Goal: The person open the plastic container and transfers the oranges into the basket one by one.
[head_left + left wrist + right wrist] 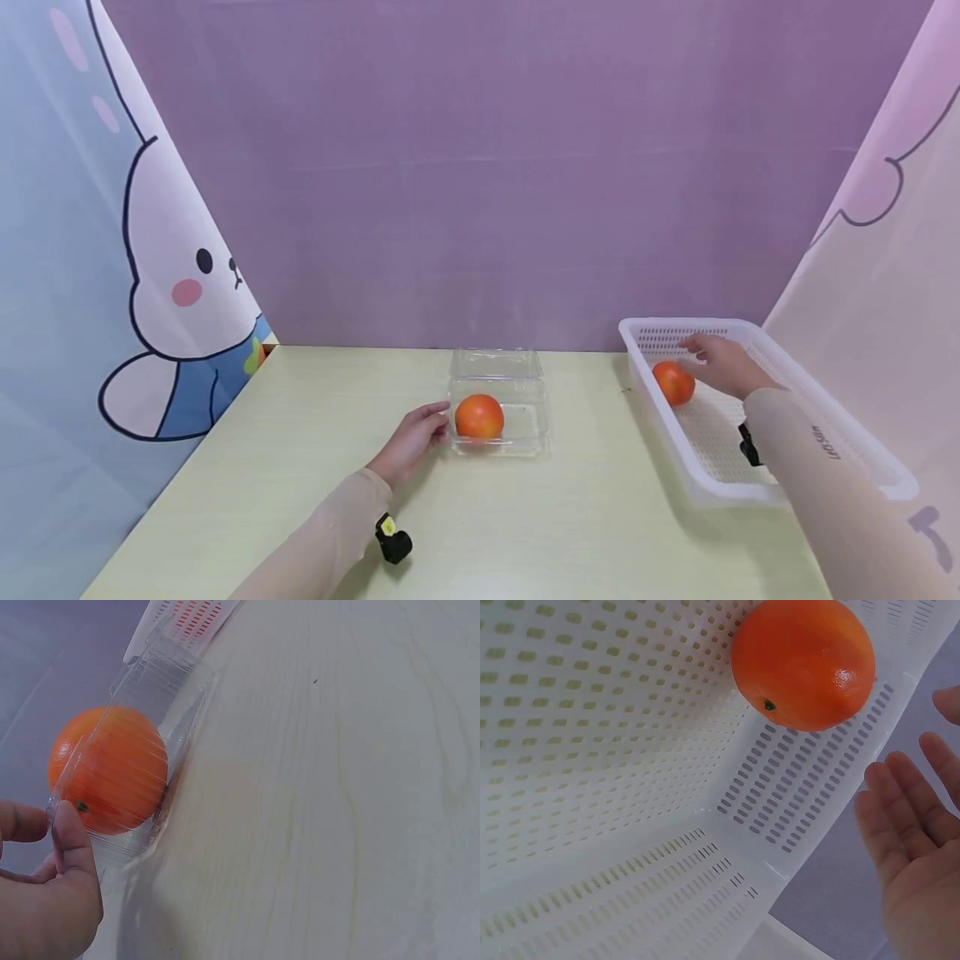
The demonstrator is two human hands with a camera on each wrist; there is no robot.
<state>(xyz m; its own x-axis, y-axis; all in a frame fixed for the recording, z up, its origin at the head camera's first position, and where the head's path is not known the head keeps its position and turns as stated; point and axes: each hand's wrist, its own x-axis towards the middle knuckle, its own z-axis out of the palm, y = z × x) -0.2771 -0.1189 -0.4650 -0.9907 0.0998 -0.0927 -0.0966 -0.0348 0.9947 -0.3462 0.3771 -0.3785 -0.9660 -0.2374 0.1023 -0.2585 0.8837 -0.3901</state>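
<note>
A clear plastic clamshell box (525,421) stands on the table with its lid raised at the back. One orange (479,417) sits in its left half, its green stem mark showing in the left wrist view. My left hand (414,436) pinches the box's left rim between thumb (73,836) and fingers. At the right, my right hand (722,364) hovers over the white basket (701,475), fingers spread and holding nothing. Just left of that hand, a second orange (673,383) lies in the basket against its left wall; the right wrist view shows a gap between fingers and fruit (804,664).
The pale wooden table (585,533) ends at a purple cloth backdrop (480,167). Printed cloths (52,333) hang at both sides. The basket's perforated walls rise around the second orange, close to the right-hand cloth (885,333).
</note>
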